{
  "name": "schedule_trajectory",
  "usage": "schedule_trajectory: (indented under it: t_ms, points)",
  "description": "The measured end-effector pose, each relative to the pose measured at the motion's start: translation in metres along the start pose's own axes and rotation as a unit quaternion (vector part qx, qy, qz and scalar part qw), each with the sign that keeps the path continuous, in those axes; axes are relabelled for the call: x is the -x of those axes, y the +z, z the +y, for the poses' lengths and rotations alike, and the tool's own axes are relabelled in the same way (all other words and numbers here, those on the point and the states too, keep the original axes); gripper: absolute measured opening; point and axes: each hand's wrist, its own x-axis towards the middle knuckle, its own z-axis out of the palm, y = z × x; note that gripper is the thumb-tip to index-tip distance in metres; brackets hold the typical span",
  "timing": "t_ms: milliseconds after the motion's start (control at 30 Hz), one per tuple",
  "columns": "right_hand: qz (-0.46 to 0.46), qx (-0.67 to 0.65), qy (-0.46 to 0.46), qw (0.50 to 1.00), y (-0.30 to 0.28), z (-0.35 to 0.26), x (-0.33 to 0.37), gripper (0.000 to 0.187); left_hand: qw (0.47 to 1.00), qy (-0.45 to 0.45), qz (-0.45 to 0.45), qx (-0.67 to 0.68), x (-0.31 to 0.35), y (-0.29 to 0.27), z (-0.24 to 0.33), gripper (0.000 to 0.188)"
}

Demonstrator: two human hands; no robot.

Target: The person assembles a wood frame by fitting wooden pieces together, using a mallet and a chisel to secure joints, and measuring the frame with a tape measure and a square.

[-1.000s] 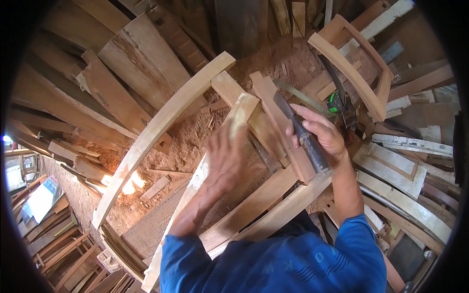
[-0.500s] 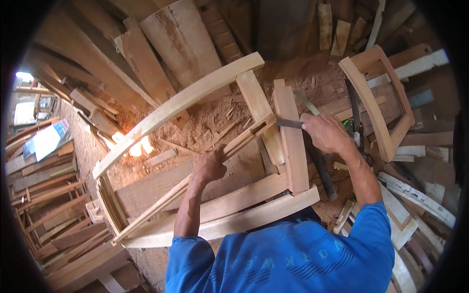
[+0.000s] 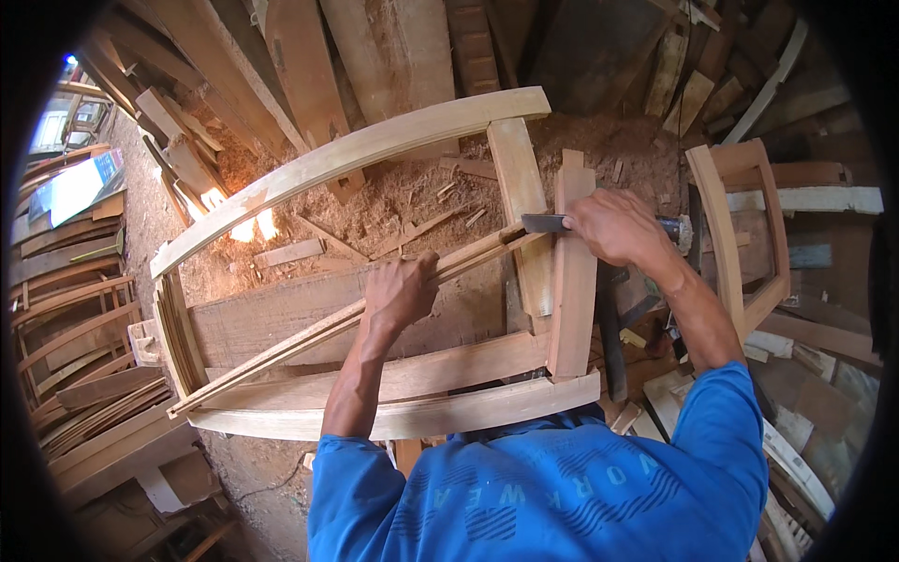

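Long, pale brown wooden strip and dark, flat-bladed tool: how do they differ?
The long, pale brown wooden strip extends well past both sides of the left hand; the dark, flat-bladed tool is far shorter. The strip is pale brown, the tool mostly dark grey. In the picture, the strip slants up to the right, while the tool lies nearly level. Both are gripped, the tool in the right hand.

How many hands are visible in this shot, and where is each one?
2. The left hand grips a long wooden strip near mid-frame; the right hand holds a flat-bladed tool by the strip's right end. No others seem hidden.
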Motion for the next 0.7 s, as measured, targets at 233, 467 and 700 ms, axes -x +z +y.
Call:
schedule_trajectory:
  t_ms: [233, 467, 700]
  points:
    - [-0.011, 0.006, -0.02, 1.0, -0.001, 0.007, -0.008, 0.029, 1.0, -0.001, -0.001, -0.01, -0.008, -0.002, -0.002, 0.029]
    - [-0.005, 0.018, -0.02, 1.0, 0.003, 0.004, -0.008, 0.027, 1.0, 0.013, 0.019, 0.0, -0.006, 0.0, -0.002, 0.033]
    - [-0.059, 0.027, -0.068, 0.996, 0.009, -0.011, -0.02, 0.026, 1.0, 0.014, 0.017, -0.018, 0.001, 0.003, 0.0, 0.029]
